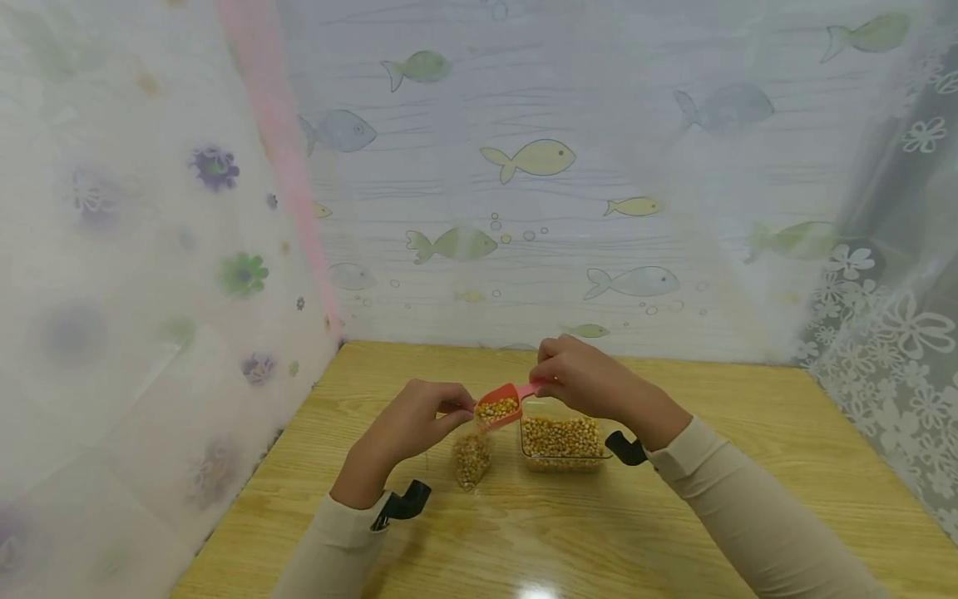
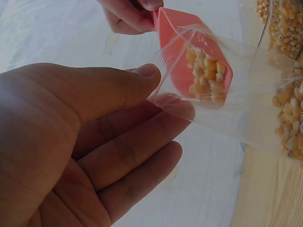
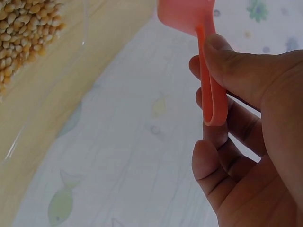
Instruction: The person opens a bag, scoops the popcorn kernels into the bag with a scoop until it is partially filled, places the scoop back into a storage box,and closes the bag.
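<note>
Wooden table (image 1: 674, 516), glossy, walled in by fish-print sheeting (image 1: 539, 158) at the back and flowered curtains (image 1: 891, 333) at the sides.

Left hand (image 1: 419, 420): thumb and forefinger pinching the lip of a small clear bag (image 1: 471, 457), mouth held open; other fingers loose and spread beneath, plain in the left wrist view. Bag hanging just above the table, lower part already holding corn kernels (image 2: 289, 127).

Right hand (image 1: 587, 378): thumb pressed on the flat handle of a pink scoop (image 1: 500, 408), fingers curled under it. Scoop loaded with kernels, tip inside the bag's mouth, tilted down.

Clear tub (image 1: 563, 445) of kernels on the table just right of the bag, below the right hand.

Handling, as judged: bag thin, limp, slippery; no shape of its own, likely to fold shut or slide from a weak pinch as weight gathers. Best held at the rim, both sides. Scoop stiff, light; handle end a sound hold. Kernels hard, small, free-rolling; apt to bounce and scatter off the glossy top if spilled.
</note>
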The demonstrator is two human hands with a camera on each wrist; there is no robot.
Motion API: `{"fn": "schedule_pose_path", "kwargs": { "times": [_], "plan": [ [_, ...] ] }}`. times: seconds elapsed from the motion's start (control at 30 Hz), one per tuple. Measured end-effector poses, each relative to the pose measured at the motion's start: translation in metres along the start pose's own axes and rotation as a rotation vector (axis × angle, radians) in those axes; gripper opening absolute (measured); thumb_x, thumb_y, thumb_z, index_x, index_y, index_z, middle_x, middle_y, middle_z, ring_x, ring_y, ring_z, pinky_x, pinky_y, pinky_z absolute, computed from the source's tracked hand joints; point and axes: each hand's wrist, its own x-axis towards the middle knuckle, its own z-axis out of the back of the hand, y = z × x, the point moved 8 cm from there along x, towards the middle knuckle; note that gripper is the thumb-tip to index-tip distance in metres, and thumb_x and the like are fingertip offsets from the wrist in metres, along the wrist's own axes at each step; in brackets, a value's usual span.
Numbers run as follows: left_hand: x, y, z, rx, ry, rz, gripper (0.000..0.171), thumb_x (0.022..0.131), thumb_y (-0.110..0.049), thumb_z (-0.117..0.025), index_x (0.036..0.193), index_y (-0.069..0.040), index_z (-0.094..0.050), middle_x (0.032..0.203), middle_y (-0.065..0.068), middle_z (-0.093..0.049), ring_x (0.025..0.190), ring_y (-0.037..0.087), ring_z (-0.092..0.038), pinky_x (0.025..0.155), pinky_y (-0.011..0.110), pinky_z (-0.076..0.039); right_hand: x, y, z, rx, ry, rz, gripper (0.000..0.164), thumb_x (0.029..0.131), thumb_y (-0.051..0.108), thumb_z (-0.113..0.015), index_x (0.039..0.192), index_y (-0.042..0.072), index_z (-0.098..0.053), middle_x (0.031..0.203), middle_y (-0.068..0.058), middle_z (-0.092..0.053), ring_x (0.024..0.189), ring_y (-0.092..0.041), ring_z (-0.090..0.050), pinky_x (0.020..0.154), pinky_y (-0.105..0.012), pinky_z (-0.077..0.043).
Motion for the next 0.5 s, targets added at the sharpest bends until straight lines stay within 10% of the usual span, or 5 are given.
{"fn": "schedule_pose_path", "kwargs": {
  "times": [0.5],
  "plan": [
    [-0.0001,-0.0029,0.0002,0.004,0.003,-0.010,0.008,0.099,-0.021,-0.072,0.105,-0.019,-0.077,0.101,-0.011,-0.076,0.094,0.006,-0.074,0.084,0.030,-0.061,0.0056,0.0034,0.0039,0.005,0.068,-0.039,0.003,0.094,0.020,-0.078,0.097,0.019,-0.079,0.092,0.007,-0.059,0.081,-0.011,-0.048,0.077,-0.030,-0.046]
  ]
}}
